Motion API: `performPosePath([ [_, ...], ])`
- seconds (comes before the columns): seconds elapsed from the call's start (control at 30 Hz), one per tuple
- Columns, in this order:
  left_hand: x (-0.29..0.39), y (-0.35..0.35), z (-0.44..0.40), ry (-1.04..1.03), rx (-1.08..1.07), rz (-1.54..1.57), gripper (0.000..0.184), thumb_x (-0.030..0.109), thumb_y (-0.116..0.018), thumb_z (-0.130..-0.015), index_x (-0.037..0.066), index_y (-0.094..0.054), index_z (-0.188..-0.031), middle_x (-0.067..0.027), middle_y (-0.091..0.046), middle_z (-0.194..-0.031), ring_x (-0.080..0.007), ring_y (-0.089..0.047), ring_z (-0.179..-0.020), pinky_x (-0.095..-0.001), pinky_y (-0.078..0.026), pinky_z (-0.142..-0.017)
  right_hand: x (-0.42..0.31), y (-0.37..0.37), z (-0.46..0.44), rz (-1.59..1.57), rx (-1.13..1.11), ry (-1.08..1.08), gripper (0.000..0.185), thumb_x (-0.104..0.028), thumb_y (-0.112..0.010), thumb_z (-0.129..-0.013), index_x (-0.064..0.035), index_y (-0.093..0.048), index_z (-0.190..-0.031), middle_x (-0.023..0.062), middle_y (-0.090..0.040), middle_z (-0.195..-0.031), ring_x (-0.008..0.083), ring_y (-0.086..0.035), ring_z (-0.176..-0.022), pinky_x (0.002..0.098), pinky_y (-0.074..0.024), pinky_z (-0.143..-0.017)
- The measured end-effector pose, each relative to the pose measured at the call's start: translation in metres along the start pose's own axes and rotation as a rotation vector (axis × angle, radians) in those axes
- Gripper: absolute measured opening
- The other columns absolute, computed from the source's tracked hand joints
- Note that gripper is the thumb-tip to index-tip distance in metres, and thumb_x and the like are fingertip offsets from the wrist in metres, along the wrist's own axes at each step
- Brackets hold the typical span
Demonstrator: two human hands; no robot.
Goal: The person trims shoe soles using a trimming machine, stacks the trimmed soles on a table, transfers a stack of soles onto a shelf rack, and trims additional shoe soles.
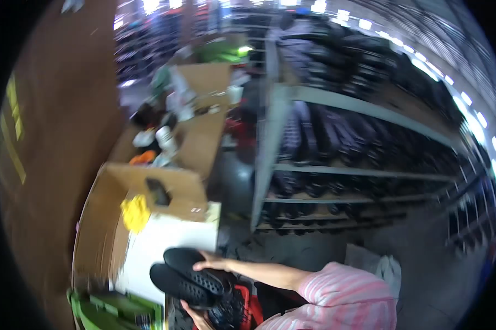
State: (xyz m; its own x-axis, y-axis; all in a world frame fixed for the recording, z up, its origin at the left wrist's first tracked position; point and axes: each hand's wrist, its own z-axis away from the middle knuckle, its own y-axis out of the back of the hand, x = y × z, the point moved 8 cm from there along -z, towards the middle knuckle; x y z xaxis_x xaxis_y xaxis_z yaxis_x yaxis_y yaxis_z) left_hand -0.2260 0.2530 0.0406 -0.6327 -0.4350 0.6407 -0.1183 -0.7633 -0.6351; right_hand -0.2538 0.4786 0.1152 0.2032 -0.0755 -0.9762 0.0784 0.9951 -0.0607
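Note:
A pair of black shoes is held side by side, soles facing up, over the near edge of a white work surface. My right hand grips the upper shoe, its fingers on the sole. From below, my left hand holds the lower shoe; part of this hand is hidden behind the shoe. Right beside the pair are more dark items and something red and black.
Cardboard walls surround the white surface, with a yellow cloth inside. A green plastic object stands at the bottom left. Bottles and bags lie on a farther table. Metal racks of dark shoes fill the right.

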Motion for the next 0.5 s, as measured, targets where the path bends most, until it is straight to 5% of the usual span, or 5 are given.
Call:
performPosePath([
  [0.13, 0.015, -0.079, -0.023, 0.105, -0.26, -0.13, 0.091, 0.066, -0.049, -0.084, 0.008, -0.025, -0.149, -0.0146, -0.031, -0.151, -0.0345, -0.034, -0.136, -0.0503, -0.028, -0.112, -0.016, 0.025, 0.078, -0.183, 0.061, 0.03, 0.116, -0.056, -0.07, -0.07, 0.0001, -0.008, -0.15, 0.0253, -0.017, -0.153, 0.0336, -0.015, -0.143, 0.0424, -0.0149, -0.116],
  [0.23, 0.022, -0.143, -0.03, 0.115, -0.388, -0.197, 0.093, 0.064, -0.054, -0.082, 0.008, -0.024, -0.149, -0.0148, -0.031, -0.15, -0.0338, -0.033, -0.136, -0.0487, -0.029, -0.112, -0.106, 0.07, 0.15, 0.02, 0.323, 0.303, 0.116, -0.056, -0.071, -0.069, 0.001, -0.01, -0.15, 0.0266, -0.021, -0.151, 0.0339, -0.019, -0.142, 0.0415, -0.015, -0.115],
  [0.27, 0.023, -0.169, -0.03, 0.12, -0.427, -0.217, 0.094, 0.063, -0.056, -0.081, 0.007, -0.023, -0.149, -0.0149, -0.031, -0.15, -0.0336, -0.032, -0.136, -0.0481, -0.029, -0.112, -0.143, 0.085, 0.185, 0.158, 0.345, 0.238, 0.121, -0.049, -0.075, -0.069, 0.0018, -0.001, -0.15, 0.0211, -0.006, -0.156, 0.0291, -0.006, -0.145, 0.0397, -0.0072, -0.117],
  [0.47, 0.03, -0.348, 0.026, 0.223, -0.637, -0.317, 0.099, 0.059, -0.065, -0.078, 0.006, -0.021, -0.15, -0.0154, -0.031, -0.15, -0.0323, -0.031, -0.137, -0.045, -0.03, -0.112, -0.359, 0.145, 0.404, -0.072, 0.817, 0.689, 0.127, -0.05, -0.077, -0.061, -0.0026, -0.001, -0.152, 0.0162, -0.008, -0.157, 0.0269, -0.003, -0.145, 0.0399, -0.002, -0.116],
  [0.5, 0.084, -0.477, 0.131, -0.111, -1.056, -0.323, 0.107, 0.046, -0.077, -0.071, 0.006, -0.017, -0.15, -0.0162, -0.035, -0.145, -0.0319, -0.035, -0.133, -0.0428, -0.032, -0.11, -0.361, 0.177, 0.436, 0.021, 0.961, 0.726, 0.121, -0.048, -0.076, -0.062, -0.0052, -0.008, -0.152, 0.0135, -0.019, -0.154, 0.0284, -0.019, -0.142, 0.0423, -0.0189, -0.114],
])
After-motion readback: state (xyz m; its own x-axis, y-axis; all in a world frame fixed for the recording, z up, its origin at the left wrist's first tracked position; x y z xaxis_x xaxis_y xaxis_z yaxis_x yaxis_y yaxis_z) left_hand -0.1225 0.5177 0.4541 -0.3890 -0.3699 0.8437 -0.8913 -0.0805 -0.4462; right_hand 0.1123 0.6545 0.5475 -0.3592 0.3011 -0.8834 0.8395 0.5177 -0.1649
